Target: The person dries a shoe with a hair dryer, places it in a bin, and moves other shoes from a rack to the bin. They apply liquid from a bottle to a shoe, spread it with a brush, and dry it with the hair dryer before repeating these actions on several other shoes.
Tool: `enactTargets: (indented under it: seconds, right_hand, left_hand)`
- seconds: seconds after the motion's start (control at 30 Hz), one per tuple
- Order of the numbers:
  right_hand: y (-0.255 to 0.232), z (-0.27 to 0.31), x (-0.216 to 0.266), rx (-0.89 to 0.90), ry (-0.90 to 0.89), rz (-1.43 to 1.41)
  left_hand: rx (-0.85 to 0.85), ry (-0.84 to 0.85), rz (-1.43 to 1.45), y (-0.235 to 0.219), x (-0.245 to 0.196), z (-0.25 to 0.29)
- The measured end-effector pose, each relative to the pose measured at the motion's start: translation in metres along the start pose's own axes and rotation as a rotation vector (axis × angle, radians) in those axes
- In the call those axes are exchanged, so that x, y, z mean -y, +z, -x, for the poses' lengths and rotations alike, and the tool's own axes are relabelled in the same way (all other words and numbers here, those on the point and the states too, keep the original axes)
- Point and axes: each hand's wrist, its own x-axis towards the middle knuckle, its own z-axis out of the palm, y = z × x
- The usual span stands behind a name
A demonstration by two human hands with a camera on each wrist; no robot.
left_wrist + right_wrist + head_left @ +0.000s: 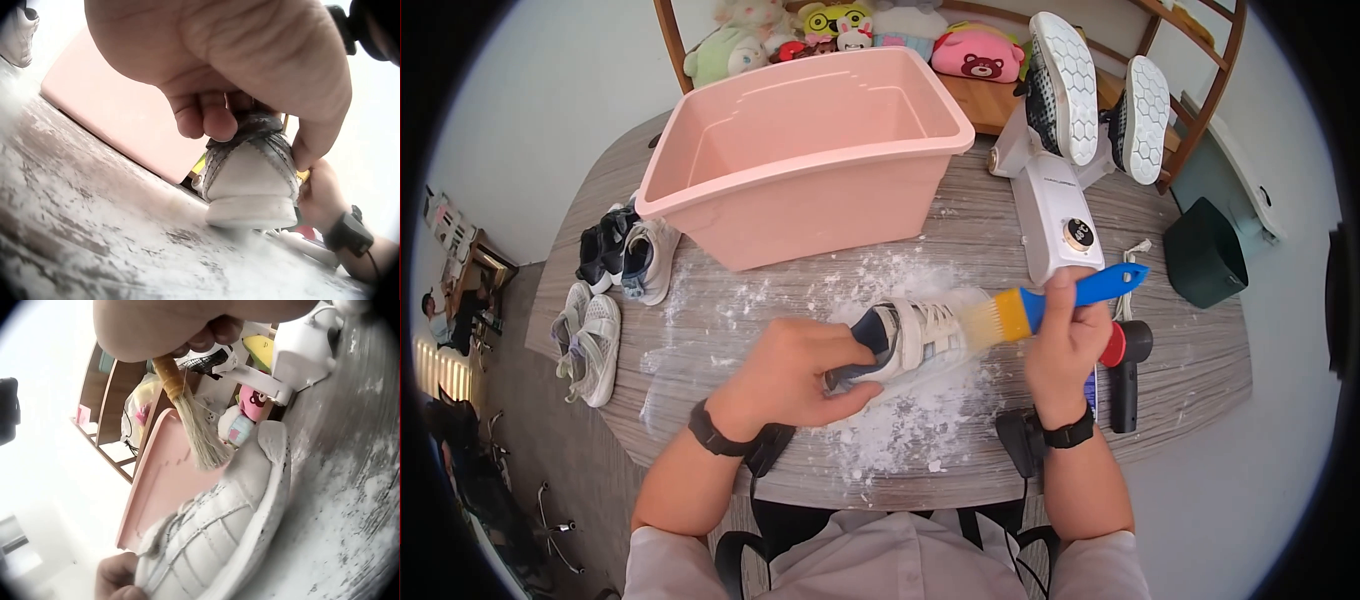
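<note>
A white sneaker (928,338) with a dark blue collar is held over the powdery table, its toe pointing right in the head view. My left hand (795,372) grips its heel end, with fingers at the collar and the thumb on the near side. In the left wrist view the white heel (250,172) shows below those fingers. My right hand (1065,350) holds a paintbrush (1010,313) by its blue handle. Pale bristles (203,437) reach toward the shoe's toe in the right wrist view, below a yellow ferrule (167,372).
White powder (890,430) is scattered over the wooden table. Behind stands a large pink tub (800,205). Several other shoes (600,340) sit at left. A white shoe dryer (1050,210) carries two shoes at right, near a black-and-red handheld device (1127,385) and a dark green bin (1205,255).
</note>
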Motion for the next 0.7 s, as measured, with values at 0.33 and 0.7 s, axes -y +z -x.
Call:
enactTargets:
  seconds: [0.33,0.7]
  right_hand:
    - [-0.003,0.003,-0.005,0.075,0.093,-0.075]
    - [0.002,0.013,0.006,0.223,0.253,-0.150]
  left_hand:
    - [0.008,-0.295,0.262,-0.005,0.011,0.006]
    - [0.018,-0.402,0.377,-0.007,0.018,0.010]
